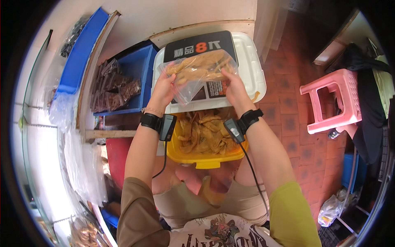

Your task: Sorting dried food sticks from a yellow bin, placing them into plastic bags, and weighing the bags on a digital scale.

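Note:
A clear plastic bag (202, 69) with tan dried food pieces in it is held up between my two hands. My left hand (166, 85) grips the bag's left side, thumb on top. At the bag's right side, my right hand (234, 85) pinches it between thumb and fingers. Beneath the bag lies a dark digital scale (200, 46) on a white plastic lid (251, 61); the bag hides part of it, and whether they touch I cannot tell. Nearer my body, a yellow plastic tub (207, 159) holds many similar tan pieces (209, 136). One small piece (256, 96) lies on the lid's right edge.
On the left, a blue crate (146, 64) holds bags of dark dried goods (118, 89); another blue bin (83, 49) and empty-looking plastic bags (83, 166) are beyond it. A pink plastic stool (336, 98) stands on the tiled floor at right, beside another person's leg (350, 129).

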Tool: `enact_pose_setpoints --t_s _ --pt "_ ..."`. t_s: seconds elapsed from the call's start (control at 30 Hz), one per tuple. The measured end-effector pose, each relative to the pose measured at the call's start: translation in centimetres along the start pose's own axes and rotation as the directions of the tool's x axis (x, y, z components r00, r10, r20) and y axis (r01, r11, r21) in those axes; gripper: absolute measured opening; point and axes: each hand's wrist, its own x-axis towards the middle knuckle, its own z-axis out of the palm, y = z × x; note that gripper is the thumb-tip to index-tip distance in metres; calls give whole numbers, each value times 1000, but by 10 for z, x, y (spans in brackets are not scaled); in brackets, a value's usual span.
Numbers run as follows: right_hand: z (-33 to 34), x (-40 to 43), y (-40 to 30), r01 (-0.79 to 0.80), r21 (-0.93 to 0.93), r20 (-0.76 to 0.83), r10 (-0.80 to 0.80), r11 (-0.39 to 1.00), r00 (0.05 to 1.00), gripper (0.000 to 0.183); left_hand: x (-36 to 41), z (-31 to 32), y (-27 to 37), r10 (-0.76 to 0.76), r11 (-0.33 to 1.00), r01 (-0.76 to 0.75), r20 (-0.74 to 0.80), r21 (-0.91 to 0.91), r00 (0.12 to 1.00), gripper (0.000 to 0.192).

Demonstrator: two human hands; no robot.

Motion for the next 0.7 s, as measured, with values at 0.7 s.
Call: enact_pose_setpoints --t_s 0.7 --pt "25 34 -1 -17 264 -189 69 964 980 34 50 -28 -1 332 888 -160 -360 431 872 63"
